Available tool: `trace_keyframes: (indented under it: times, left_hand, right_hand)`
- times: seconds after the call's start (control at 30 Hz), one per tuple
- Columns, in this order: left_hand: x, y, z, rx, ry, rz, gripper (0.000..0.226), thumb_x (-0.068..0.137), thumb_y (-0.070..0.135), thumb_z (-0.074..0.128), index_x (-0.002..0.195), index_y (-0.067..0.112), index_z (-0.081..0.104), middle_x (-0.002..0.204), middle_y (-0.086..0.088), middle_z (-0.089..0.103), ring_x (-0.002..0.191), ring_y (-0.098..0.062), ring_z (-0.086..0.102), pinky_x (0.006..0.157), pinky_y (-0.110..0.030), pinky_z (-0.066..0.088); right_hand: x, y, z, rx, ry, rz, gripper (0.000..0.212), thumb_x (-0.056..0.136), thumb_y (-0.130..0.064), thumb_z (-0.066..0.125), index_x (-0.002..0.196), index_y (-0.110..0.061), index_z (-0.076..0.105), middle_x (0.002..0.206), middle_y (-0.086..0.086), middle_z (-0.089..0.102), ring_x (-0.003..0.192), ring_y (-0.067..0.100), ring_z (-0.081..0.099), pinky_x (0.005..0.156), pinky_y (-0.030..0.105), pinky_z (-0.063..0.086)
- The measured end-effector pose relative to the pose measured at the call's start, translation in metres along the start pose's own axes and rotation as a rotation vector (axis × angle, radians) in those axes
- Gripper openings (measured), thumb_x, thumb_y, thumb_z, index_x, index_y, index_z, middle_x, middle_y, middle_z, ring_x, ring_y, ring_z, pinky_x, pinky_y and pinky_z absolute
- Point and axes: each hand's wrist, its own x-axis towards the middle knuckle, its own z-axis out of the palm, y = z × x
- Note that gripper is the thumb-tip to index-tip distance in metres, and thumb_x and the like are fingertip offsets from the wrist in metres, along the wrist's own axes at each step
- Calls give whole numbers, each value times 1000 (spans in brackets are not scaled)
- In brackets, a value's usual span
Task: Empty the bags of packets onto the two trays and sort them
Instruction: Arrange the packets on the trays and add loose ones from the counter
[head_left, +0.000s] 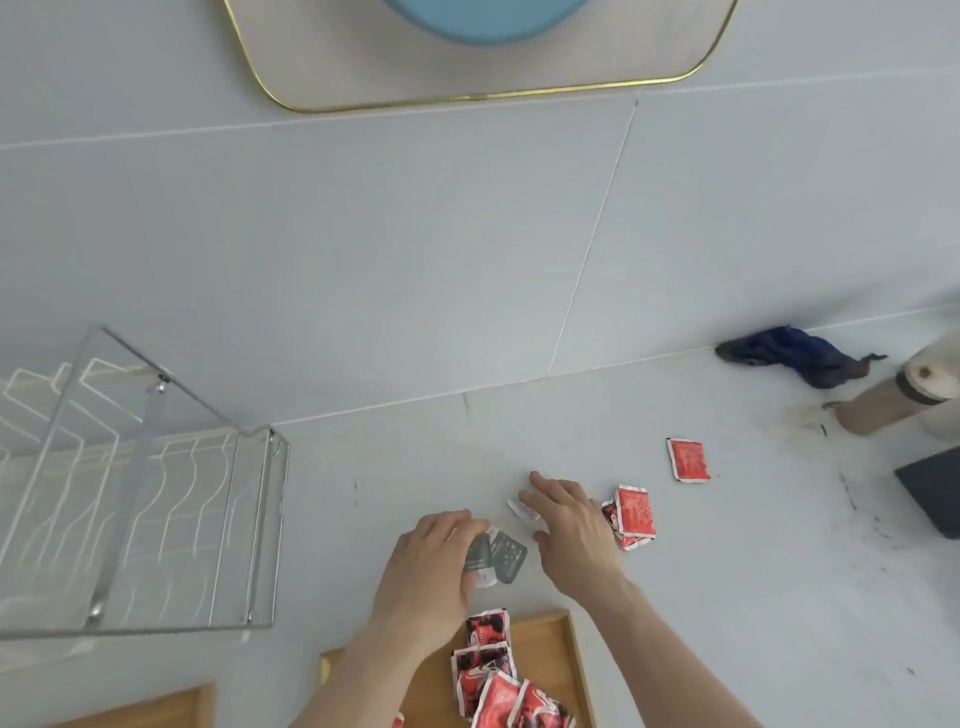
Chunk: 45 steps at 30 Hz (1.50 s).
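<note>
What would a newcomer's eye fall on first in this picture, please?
Probably the two hands at centre: the left hand rests on dark grey packets, the right hand on a pale packet. Next, the red packets: a heap on the wooden tray at the bottom, a few loose to the right. A wire rack stands left.

We see a wire dish rack at left, far to its right a crumpled blue cloth, beyond the rack a gold-rimmed mat under a blue round object.
</note>
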Motion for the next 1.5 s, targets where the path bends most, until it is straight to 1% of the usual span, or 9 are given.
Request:
trace_keyframes:
  times: [0.17,0.33,0.5,0.67,0.9,1.1,1.27,1.37,1.5]
  left_hand:
    - [14,2,16,113,-28,-40,63,93,34,63,148,35,32,148,13,43,139,-14,36,118,-33,27]
    - [14,1,23,83,-2,-152,41,89,34,68,124,33,47,120,13,60,116,-14,53,103,-30,40]
    - [1,-17,18,-257,85,-350,22,90,28,68,109,31,57,107,13,63,94,-9,62,79,-22,50]
    - [-24,-38,2,-478,154,-470,23,87,19,71,103,31,60,99,13,69,88,-10,66,74,-27,52]
    - [-71,-61,-12,-602,186,-522,24,81,15,73,94,33,63,89,15,74,79,-4,69,70,-27,53]
    - [-111,-84,-15,-666,191,-533,26,81,13,73,92,35,65,84,18,74,73,7,66,65,-21,50]
    - [-150,-118,-15,-744,227,-551,30,81,2,67,92,29,67,82,18,74,65,3,65,60,-16,48]
    - [-178,-141,-16,-862,270,-608,30,80,-6,65,94,21,68,78,8,75,58,-1,62,61,-22,46]
    - [-218,-178,-14,-989,318,-673,32,80,-7,68,101,18,67,89,-1,77,72,-8,71,70,-34,56]
  right_hand:
    - [-8,9,21,-74,241,-16,35,64,-1,85,94,-18,75,106,-2,76,82,27,67,67,40,58]
    - [-17,-4,10,181,346,121,11,84,-6,71,88,-15,67,77,0,69,72,24,62,59,37,52]
    - [-8,-31,-9,664,64,273,12,97,-13,51,94,-15,62,84,0,74,75,23,67,66,41,53]
    - [-13,-46,19,264,31,132,19,90,-27,62,106,-21,72,104,1,66,100,26,57,82,34,49]
    - [-19,-61,27,63,-46,103,72,87,-24,70,151,-24,37,134,0,53,122,26,48,102,35,44]
    - [-20,-80,17,238,-80,300,33,85,-14,68,118,-16,67,118,7,61,108,30,60,84,32,47]
    - [-38,-114,9,526,-26,368,15,89,-9,63,103,-15,64,113,10,57,82,24,59,74,32,47]
    - [-57,-153,6,695,-113,430,15,90,-8,54,97,-20,59,96,4,69,81,24,65,77,48,60]
    - [-87,-212,10,857,-260,402,21,88,5,54,100,-10,62,91,10,67,73,21,65,63,35,61]
